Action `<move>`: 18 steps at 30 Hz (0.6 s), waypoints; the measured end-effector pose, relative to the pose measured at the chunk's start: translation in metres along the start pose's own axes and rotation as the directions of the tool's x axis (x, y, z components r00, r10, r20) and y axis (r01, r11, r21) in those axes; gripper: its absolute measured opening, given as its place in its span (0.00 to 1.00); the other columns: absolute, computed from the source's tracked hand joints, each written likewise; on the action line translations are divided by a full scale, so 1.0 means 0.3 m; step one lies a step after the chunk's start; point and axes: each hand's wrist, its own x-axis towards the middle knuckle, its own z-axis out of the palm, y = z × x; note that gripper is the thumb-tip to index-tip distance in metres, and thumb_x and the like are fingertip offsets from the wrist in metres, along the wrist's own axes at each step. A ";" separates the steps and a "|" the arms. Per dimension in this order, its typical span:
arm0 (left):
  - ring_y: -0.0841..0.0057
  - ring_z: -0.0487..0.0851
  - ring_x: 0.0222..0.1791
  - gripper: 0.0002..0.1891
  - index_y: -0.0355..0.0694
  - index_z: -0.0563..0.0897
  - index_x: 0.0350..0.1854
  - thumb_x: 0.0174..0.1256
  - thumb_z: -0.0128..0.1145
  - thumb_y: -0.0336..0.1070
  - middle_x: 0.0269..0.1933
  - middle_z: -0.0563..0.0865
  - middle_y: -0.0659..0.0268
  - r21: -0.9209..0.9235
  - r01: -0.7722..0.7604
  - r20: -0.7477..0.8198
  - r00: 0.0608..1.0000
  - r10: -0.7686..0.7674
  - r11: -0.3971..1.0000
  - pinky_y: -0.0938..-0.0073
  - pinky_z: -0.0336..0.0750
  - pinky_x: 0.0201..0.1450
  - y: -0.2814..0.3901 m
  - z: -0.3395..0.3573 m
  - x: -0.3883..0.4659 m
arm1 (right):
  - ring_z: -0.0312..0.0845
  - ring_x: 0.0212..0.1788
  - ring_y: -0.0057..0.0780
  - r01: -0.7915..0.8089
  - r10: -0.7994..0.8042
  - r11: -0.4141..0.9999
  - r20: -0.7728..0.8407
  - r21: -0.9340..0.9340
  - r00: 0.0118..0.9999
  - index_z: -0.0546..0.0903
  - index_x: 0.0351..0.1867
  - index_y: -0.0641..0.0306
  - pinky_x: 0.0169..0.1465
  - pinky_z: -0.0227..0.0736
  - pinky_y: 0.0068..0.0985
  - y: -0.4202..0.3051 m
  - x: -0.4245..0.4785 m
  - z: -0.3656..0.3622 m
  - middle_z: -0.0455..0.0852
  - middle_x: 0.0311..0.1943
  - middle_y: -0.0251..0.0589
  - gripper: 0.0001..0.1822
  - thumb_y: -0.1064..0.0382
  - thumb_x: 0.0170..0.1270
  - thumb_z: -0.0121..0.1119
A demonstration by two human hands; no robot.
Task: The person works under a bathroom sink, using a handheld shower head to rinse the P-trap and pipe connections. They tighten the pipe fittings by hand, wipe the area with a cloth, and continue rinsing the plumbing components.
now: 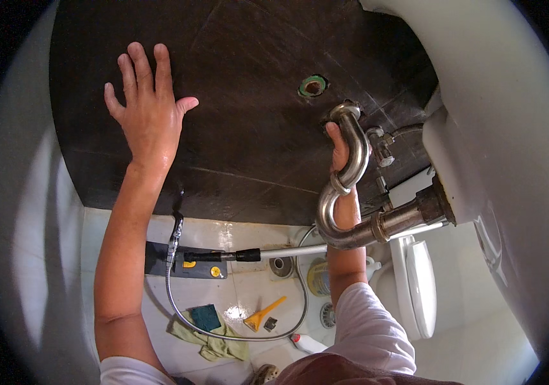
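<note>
With fingers spread, my left hand [151, 108] lies palm-in against the dark tiled wall [241, 130] and holds nothing. My right hand [340, 148] reaches up behind a chromed metal drain trap [360, 149] and grips its upper bend. The thumb shows on the pipe's left side, and a bit of finger on its right; the rest is hidden. At the top, the trap meets a flange [346, 110] at the wall. Its lower bend runs right to a drain outlet [436, 202] beneath a white ceramic basin [501, 96].
A green-ringed wall hole [313, 85] sits left of the flange. An angle valve [384, 147] with a hose stands right of the trap. Below are a shower hose [170, 298], green cloth [221, 344], scouring pad [205, 317], yellow scraper [265, 314], bottle [308, 344] and toilet [421, 288].
</note>
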 end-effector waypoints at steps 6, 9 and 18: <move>0.62 0.54 0.65 0.45 0.48 0.53 0.64 0.41 0.55 0.59 0.66 0.52 0.57 -0.002 0.000 -0.036 0.999 0.000 1.000 0.42 0.54 0.54 -0.001 0.006 0.002 | 0.72 0.23 0.17 -0.072 0.070 0.996 0.028 0.058 0.997 0.80 0.25 0.66 0.31 0.68 0.19 0.003 -0.002 -0.012 0.81 0.21 0.34 0.11 0.64 0.42 0.69; 0.62 0.54 0.65 0.45 0.48 0.54 0.64 0.41 0.55 0.59 0.66 0.52 0.57 0.014 -0.011 -0.042 0.999 0.012 1.000 0.42 0.54 0.54 0.001 0.008 0.006 | 0.74 0.25 0.17 -0.046 0.047 0.999 0.053 -0.012 0.997 0.81 0.27 0.66 0.31 0.68 0.18 -0.067 0.011 -0.003 0.82 0.23 0.34 0.11 0.64 0.42 0.68; 0.62 0.54 0.65 0.44 0.48 0.53 0.64 0.43 0.53 0.60 0.66 0.53 0.56 -0.002 -0.030 -0.064 0.997 0.030 1.000 0.42 0.54 0.54 -0.005 0.015 0.003 | 0.74 0.26 0.17 -0.013 0.013 1.000 0.034 0.019 0.999 0.81 0.28 0.67 0.31 0.70 0.18 -0.036 0.007 0.003 0.82 0.23 0.35 0.11 0.67 0.41 0.68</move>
